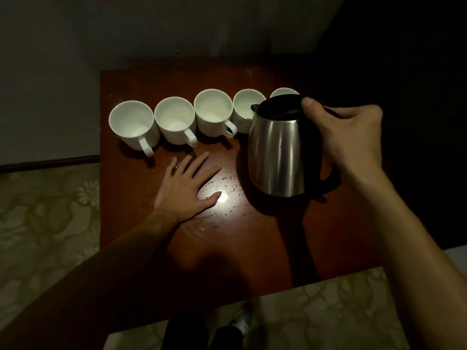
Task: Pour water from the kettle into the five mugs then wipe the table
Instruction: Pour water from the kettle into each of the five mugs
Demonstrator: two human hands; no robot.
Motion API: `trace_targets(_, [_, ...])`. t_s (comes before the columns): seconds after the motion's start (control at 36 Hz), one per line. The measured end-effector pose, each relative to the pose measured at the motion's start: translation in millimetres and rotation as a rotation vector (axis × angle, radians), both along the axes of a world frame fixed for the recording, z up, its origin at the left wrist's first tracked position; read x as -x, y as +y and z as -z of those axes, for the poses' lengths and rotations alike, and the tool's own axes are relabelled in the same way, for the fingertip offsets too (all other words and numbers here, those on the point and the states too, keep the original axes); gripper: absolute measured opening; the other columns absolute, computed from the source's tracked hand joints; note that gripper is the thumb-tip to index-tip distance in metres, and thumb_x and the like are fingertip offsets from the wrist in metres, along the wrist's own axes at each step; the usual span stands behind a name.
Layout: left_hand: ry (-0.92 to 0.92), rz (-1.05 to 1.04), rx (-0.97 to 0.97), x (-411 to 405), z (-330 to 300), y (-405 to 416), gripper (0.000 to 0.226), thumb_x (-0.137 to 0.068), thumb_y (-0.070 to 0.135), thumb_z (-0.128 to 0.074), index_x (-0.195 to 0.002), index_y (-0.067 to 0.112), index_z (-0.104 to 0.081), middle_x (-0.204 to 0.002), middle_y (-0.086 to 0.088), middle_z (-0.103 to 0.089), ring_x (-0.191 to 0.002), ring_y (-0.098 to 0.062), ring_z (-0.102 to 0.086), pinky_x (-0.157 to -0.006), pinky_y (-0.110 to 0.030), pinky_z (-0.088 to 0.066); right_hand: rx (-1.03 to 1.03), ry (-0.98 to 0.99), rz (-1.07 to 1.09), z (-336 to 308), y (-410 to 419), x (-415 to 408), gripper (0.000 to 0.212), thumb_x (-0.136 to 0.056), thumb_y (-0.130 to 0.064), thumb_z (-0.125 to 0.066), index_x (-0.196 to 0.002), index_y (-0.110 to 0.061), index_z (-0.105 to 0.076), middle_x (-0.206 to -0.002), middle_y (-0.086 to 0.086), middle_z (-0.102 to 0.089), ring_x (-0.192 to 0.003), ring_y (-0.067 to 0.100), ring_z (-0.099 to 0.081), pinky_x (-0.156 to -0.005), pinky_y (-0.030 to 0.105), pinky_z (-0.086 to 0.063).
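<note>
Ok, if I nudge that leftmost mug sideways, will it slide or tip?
The leftmost mug looks squat and wide, so it would probably slide, not tip. The table looks glossy with water droplets, likely slippery. It seems ceramic, so probably chippable against its neighbour.

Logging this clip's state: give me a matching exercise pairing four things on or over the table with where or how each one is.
Things:
1. kettle
2. left hand
3. leftmost mug
4. spilled water drops

States:
A. far left end of the mug row, handle toward the camera
B. flat on the table, fingers spread
C. scattered on the wood between the two hands
D. held by its black handle in the right hand, spout at the fourth mug

Pairs: 1-D, 2-B, 3-A, 4-C
</note>
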State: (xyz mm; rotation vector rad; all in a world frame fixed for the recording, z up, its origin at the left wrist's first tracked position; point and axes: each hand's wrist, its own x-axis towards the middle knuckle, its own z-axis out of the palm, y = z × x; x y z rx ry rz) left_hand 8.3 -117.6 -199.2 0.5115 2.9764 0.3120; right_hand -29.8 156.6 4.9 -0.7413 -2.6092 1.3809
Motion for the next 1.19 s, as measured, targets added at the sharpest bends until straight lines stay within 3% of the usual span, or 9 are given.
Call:
trace_targets(0.36, [0.002,0.003,-0.005,0.3,-0.2,-0.2,0.071,-0.092,0.079,-0.033,-0.157,0.052,-0.024,-0.171,0.006,-0.018,-0.155,-0.027,-0.02,-0.125,-0.053,-0.007,-0.007,0.007,-0.022,0.3,1.3,1.1,0.082,-0.057,-0.089,-0.068,-0.107,-0.026,-0.085,-0.101,-0.005,-0.083,-0.092,0.01,-0.08,-0.086,0.043,-0.068])
trace_targets(0.5, [0.008,-0.001,0.001,0.0,0.9,-0.2,0.07,-0.092,0.08,-0.032,-0.157,0.053,-0.024,-0.171,0.007,-0.017,-0.155,-0.026,-0.019,-0.126,-0.052,-0.008,-0.021,-0.016,-0.02,-1.9,0.3,1.0,0.047,-0.07,-0.078,-0.078,-0.085,-0.034,-0.079,-0.093,-0.007,-0.081,-0.09,0.01,-0.079,-0.087,0.046,-0.067])
trace_targets(0.58, [0.01,-0.002,0.005,-0.2,1.6,-0.2,0.07,-0.093,0.079,-0.033,-0.157,0.053,-0.024,-0.171,0.007,-0.017,-0.155,-0.025,-0.018,-0.126,-0.052,-0.007,-0.023,-0.011,-0.02,-2.9,-0.3,0.2,0.052,-0.064,-0.083,-0.073,-0.083,-0.036,-0.079,-0.091,-0.007,-0.082,-0.089,0.01,-0.08,-0.085,0.047,-0.068])
trace_targets(0.78, [0.008,-0.005,0.011,0.0,1.0,0.3,0.07,-0.093,0.079,-0.032,-0.157,0.052,-0.025,-0.171,0.007,-0.018,-0.155,-0.025,-0.018,-0.126,-0.053,-0.009,-0.045,-0.008,-0.044,-4.0,-0.6,-0.8,0.039,-0.079,-0.073,-0.078,-0.087,-0.035,-0.08,-0.088,-0.008,-0.082,-0.084,0.009,-0.08,-0.081,0.048,-0.068])
trace_targets(0.94, [0.001,-0.003,0.014,0.0,0.2,0.1,0.071,-0.092,0.08,-0.031,-0.157,0.053,-0.023,-0.171,0.007,-0.016,-0.155,-0.026,-0.017,-0.125,-0.053,-0.007,-0.018,-0.006,-0.037,-4.5,-1.4,-0.9,0.051,-0.068,-0.081,-0.073,-0.087,-0.034,-0.081,-0.089,-0.008,-0.082,-0.086,0.009,-0.08,-0.083,0.047,-0.068])
trace_targets(1.03, [-0.005,0.002,0.019,0.5,0.2,0.1,0.072,-0.092,0.081,-0.03,-0.158,0.053,-0.021,-0.171,0.006,-0.015,-0.156,-0.026,-0.016,-0.125,-0.053,-0.006,-0.021,-0.004,-0.039,-3.5,-0.7,-0.6,0.038,-0.078,-0.073,-0.079,-0.085,-0.036,-0.079,-0.089,-0.008,-0.081,-0.086,0.009,-0.08,-0.084,0.047,-0.068])
trace_targets(1.19, [-0.003,-0.006,-0.003,0.1,-0.7,-0.2,0.071,-0.092,0.08,-0.031,-0.157,0.052,-0.024,-0.171,0.007,-0.017,-0.155,-0.026,-0.018,-0.125,-0.053,-0.007,-0.017,-0.009,-0.023,-4.1,-2.2,-0.6,0.048,-0.072,-0.078,-0.076,-0.09,-0.034,-0.081,-0.09,-0.008,-0.081,-0.086,0.009,-0.08,-0.084,0.045,-0.068])
